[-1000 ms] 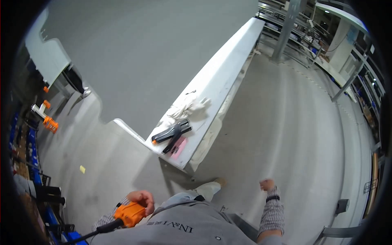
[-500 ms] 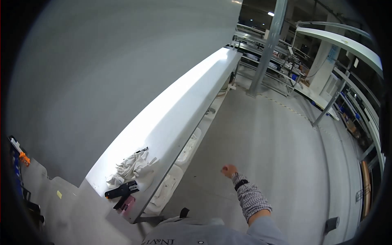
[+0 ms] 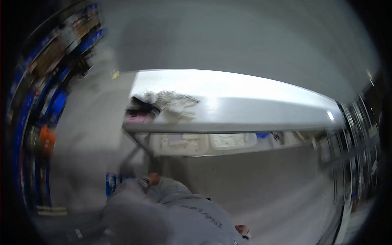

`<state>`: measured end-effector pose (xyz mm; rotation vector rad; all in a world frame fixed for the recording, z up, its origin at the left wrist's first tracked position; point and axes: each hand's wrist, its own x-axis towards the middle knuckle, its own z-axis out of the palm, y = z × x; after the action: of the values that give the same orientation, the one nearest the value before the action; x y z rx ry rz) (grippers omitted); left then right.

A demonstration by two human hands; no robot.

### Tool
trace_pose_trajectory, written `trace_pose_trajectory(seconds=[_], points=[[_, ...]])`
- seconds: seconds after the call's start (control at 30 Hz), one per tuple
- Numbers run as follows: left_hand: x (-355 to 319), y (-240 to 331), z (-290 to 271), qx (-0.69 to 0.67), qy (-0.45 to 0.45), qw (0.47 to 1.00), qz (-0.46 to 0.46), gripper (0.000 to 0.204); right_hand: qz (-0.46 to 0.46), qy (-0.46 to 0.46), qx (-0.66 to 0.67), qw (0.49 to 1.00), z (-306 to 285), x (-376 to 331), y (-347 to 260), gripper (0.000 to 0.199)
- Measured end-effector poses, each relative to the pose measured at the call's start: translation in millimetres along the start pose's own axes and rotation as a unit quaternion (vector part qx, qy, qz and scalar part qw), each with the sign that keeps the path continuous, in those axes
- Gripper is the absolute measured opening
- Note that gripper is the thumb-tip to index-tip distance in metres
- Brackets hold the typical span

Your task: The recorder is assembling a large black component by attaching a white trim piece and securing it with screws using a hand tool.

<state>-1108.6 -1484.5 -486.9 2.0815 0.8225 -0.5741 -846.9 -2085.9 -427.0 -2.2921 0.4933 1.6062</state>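
My left hand [image 3: 154, 179] hangs low in front of my body, below the near left corner of the white table [image 3: 245, 108]. Motion blurs its fingers. Lower and further right, my right hand [image 3: 241, 230] is a small blurred shape beside my grey top, with its fingers unclear. Neither hand touches the table, and I make out nothing held. Crumpled white cloth [image 3: 173, 103], perhaps gloves, lies on the tabletop's left part. Next to it are a smeared black object [image 3: 143, 107] and a pink item [image 3: 136, 118] at the corner.
On the shelf under the tabletop stand white bins [image 3: 232, 141] with pale contents and a blue item [image 3: 262, 134]. Blue racking [image 3: 61, 104] with boxes and an orange object [image 3: 47, 140] fill the left side. Metal frames [image 3: 357, 143] stand at the right.
The view has swung left, so the table now runs across the picture and the racking shows. My left hand has come into sight; my right hand sits lower, by my body.
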Motion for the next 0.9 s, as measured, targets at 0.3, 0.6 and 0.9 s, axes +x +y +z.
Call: trace_pose_trajectory(seconds=[0.3, 0.6, 0.9], points=[[6.1, 190.9, 173.7, -0.038, -0.121, 0.992, 0.028, 0.030, -0.350, 0.016, 0.089, 0.932, -174.1, 139.9, 50.2, 0.028], [71.2, 236.2, 220.8, 0.108, -0.050, 0.992, -0.040, 0.023, -0.267, 0.029, 0.040, 0.962, -299.4, 261.0, 9.6, 0.022], [264.2, 432.3, 236.6, 0.231, -0.036, 0.955, 0.180, 0.019, -0.159, 0.078, 0.119, 0.977, -425.1, 134.9, -10.3, 0.018]])
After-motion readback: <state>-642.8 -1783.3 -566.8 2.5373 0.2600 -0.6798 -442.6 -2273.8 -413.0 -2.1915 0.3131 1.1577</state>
